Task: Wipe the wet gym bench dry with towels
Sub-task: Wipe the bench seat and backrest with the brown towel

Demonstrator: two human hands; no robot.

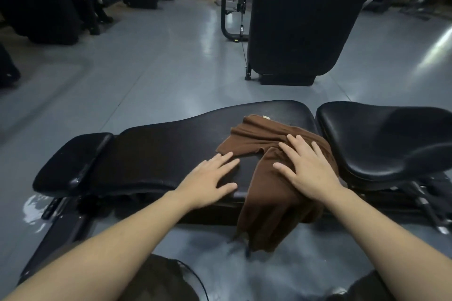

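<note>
A black padded gym bench (pixel 156 149) lies across the view, with a small head pad (pixel 71 161) at its left end and a curved seat pad (pixel 391 139) at the right. A brown towel (pixel 266 190) is spread over the right part of the long pad and hangs down over the near edge. My right hand (pixel 305 166) lies flat on the towel with its fingers spread. My left hand (pixel 210 178) rests flat on the bare pad just left of the towel, fingertips near the towel's edge.
Grey gym floor (pixel 159 61) lies beyond the bench, with a wet patch (pixel 34 212) by its lower left. A large black machine (pixel 298 19) stands behind at centre right, more dark equipment (pixel 44 0) at far left. The bench frame (pixel 420 205) shows under the seat.
</note>
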